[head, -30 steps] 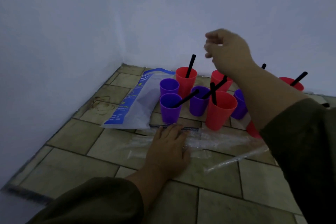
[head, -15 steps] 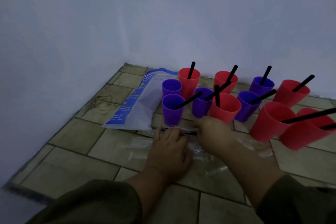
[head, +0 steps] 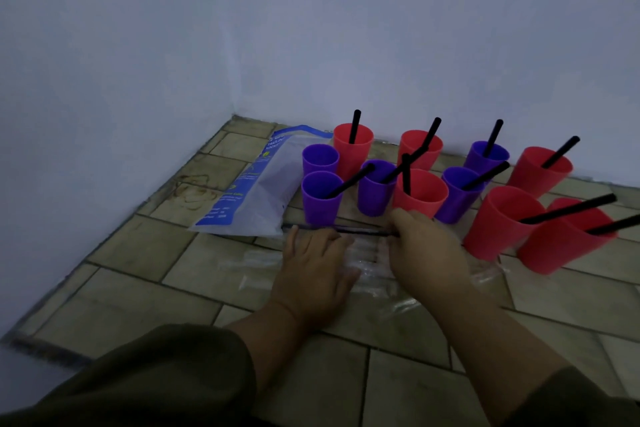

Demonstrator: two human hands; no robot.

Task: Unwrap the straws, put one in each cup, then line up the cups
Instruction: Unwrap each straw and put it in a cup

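Observation:
Several red and purple cups stand on the tiled floor near the wall, most with a black straw in them. One purple cup point(head: 320, 158) at the back left holds no straw. A wrapped black straw point(head: 360, 230) lies flat just in front of the cups. My right hand point(head: 427, 253) pinches its right end. My left hand point(head: 313, 269) lies flat, fingers spread, on clear plastic wrappers point(head: 372, 265), its fingertips at the straw's left part. In front of my right hand stands a red cup point(head: 420, 192) with a straw.
A blue and white plastic bag point(head: 254, 189) lies left of the cups. White walls meet in a corner behind them. Two red cups point(head: 498, 222) stand close to my right forearm, their straws slanting right. Bare tiles spread at the lower left.
My right hand came down from above the cups to the floor and has closed on the end of the wrapped straw. My left hand stayed flat on the wrappers.

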